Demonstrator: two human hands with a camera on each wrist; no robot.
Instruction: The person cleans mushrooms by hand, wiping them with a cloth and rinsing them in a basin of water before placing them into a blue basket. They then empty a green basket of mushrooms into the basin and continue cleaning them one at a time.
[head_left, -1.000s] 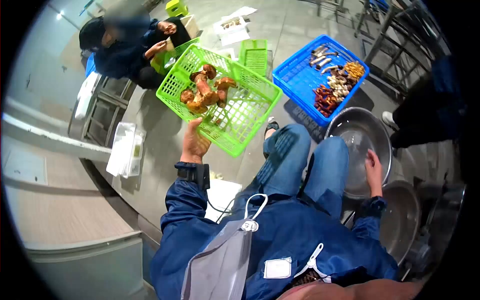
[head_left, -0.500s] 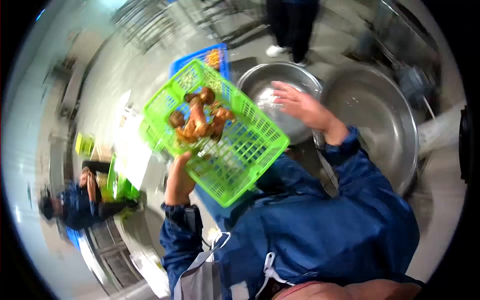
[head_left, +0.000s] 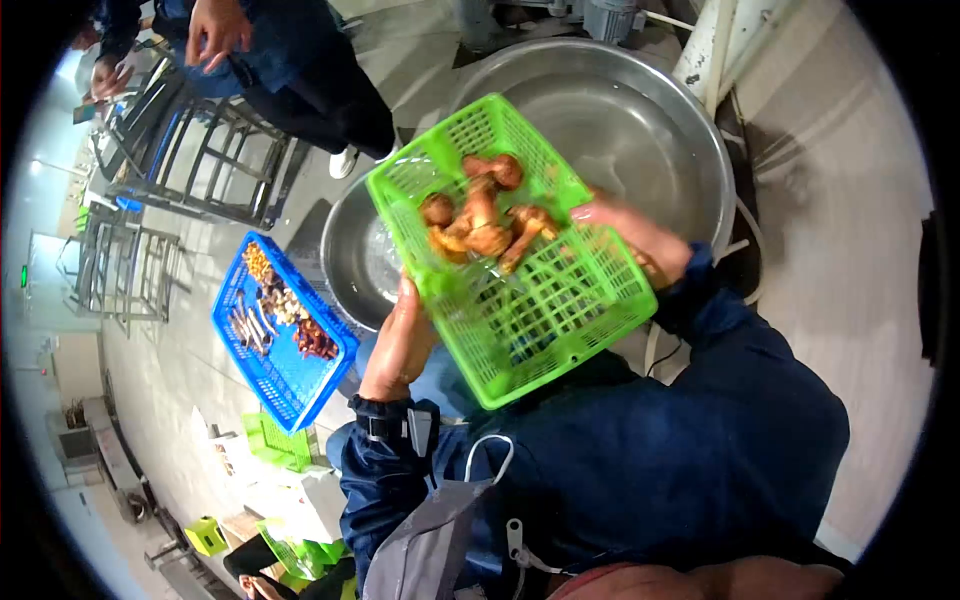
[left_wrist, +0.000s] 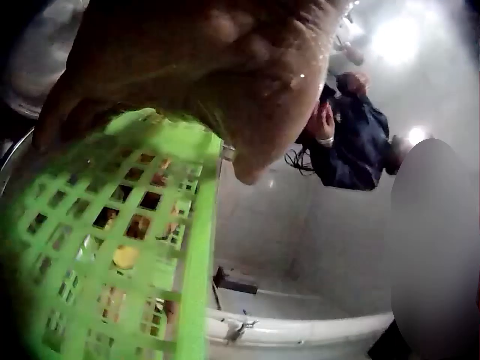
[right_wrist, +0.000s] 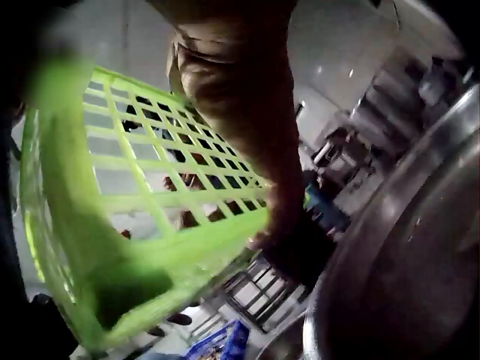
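Note:
A green plastic basket (head_left: 560,345) is held up, tilted, between both hands in the head view, with several brown mushrooms (head_left: 484,222) grouped at its far end. My left hand (head_left: 401,345) grips the basket's left side, thumb up along the rim. On the opposite side my right hand (head_left: 640,240) holds the rim. The left wrist view has the left hand (left_wrist: 202,67) over the basket's slotted wall (left_wrist: 127,240). In the right wrist view the right hand (right_wrist: 244,112) lies against the basket's rim (right_wrist: 187,244); some fingers are hidden there.
Beyond the basket stands a large metal basin (head_left: 690,130) holding water, with a smaller basin (head_left: 345,250) beside it. A blue basket (head_left: 262,378) with sorted mushroom pieces rests on the floor at left. Another person (head_left: 310,75) stands at upper left, near metal racks (head_left: 215,165).
The view has swung round toward the large basin. The green basket has moved with it, and my right hand, free before, has come to its right rim. My left hand keeps its grip.

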